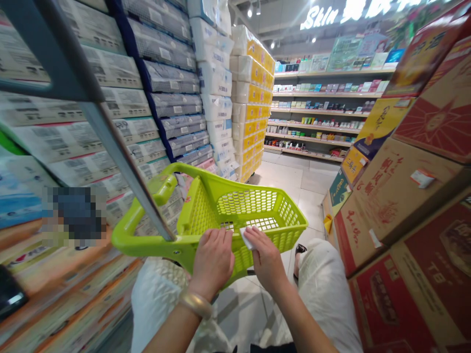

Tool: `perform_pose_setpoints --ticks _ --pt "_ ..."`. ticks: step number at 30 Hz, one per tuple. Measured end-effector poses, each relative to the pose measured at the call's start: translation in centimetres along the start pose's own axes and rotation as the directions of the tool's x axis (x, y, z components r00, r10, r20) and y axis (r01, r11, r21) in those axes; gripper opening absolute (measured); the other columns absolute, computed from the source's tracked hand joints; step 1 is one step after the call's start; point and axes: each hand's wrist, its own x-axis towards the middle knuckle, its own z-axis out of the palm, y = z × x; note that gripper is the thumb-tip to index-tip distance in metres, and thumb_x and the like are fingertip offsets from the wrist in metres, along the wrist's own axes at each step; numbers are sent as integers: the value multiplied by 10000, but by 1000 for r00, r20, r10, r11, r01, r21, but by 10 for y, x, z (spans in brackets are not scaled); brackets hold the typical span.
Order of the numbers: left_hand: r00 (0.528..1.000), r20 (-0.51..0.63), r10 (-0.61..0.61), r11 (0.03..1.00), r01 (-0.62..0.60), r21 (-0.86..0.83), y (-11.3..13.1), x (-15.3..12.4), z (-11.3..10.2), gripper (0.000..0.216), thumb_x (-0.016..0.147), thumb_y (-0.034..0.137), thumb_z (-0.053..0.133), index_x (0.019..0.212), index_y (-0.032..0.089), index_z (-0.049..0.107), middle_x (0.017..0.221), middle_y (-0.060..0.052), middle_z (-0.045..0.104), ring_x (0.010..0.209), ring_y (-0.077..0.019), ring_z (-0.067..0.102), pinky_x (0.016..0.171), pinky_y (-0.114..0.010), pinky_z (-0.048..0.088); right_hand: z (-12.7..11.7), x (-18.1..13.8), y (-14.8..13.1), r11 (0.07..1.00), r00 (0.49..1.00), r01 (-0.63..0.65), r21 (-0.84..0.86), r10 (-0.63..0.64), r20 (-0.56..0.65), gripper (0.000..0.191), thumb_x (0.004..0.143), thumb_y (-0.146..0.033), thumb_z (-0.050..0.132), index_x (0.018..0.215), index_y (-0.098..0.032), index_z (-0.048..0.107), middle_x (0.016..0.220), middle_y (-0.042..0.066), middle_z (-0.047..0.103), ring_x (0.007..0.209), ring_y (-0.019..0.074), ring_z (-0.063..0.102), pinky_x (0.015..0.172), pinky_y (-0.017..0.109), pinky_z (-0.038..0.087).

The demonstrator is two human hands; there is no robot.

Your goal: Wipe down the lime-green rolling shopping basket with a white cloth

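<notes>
A lime-green shopping basket cart (pixel 257 193) with perforated walls stands in front of me, its side turned towards me. A grey metal pole (pixel 121 162) rises from its left end to a dark handle (pixel 55 54). My left hand (pixel 214 252), with a gold bangle (pixel 196 304) on the wrist, is closed over the near rim. Just to the right, my right hand (pixel 262 252) presses a white folded tissue or cloth (pixel 247 239) against the same rim. The fingertips of both hands bend over into the basket, partly out of sight.
Stacked tissue packs (pixel 172 78) line the left, with yellow-and-white packs (pixel 250 113) farther on. Cardboard cartons (pixel 390 196) are piled close on the right. Shelves (pixel 316 110) of small products cross the back, beyond the tiled floor (pixel 290 176). A black phone-like object (pixel 11 291) lies at lower left.
</notes>
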Motion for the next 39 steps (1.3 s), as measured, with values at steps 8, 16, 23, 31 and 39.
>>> perform_pose_setpoints --ticks 8,16,23,31,39 --pt "1000 -4 2 1000 -2 12 -1 -1 1 320 790 155 550 1097 137 634 934 -93 646 938 -271 551 947 -414 358 -4 2 11 985 983 -151 -83 141 -116 486 831 -41 411 1204 -197 680 1249 102 683 1248 261 586 1067 514 471" --pt "1000 -9 -3 1000 3 6 -2 -1 1 297 785 143 546 1071 143 631 921 -89 643 938 -274 553 936 -419 369 -3 2 4 999 999 -30 12 31 -24 532 833 -29 416 1263 -246 642 1288 60 663 1269 219 570 1102 470 445" --pt "1000 -7 -13 1000 13 -1 -1 -1 2 310 792 150 543 1089 153 632 932 -95 643 944 -273 553 939 -417 369 -2 1 10 991 988 -126 -48 121 -91 525 812 -24 419 1230 -226 665 1266 80 675 1268 243 569 1092 495 451" --pt "1000 -4 -8 1000 8 -3 -2 -2 1 327 797 149 536 1111 147 629 938 -93 647 952 -271 557 954 -414 360 -8 1 18 983 980 -164 -84 153 -125 495 817 -33 421 1191 -221 686 1227 76 696 1235 247 596 1065 492 480" --pt "1000 -3 -12 1000 12 -1 -3 -2 0 275 796 163 552 1060 158 631 918 -83 649 934 -268 557 931 -413 370 -4 0 10 998 998 -55 2 55 -35 539 811 -34 427 1260 -239 645 1295 59 659 1270 220 567 1103 459 449"
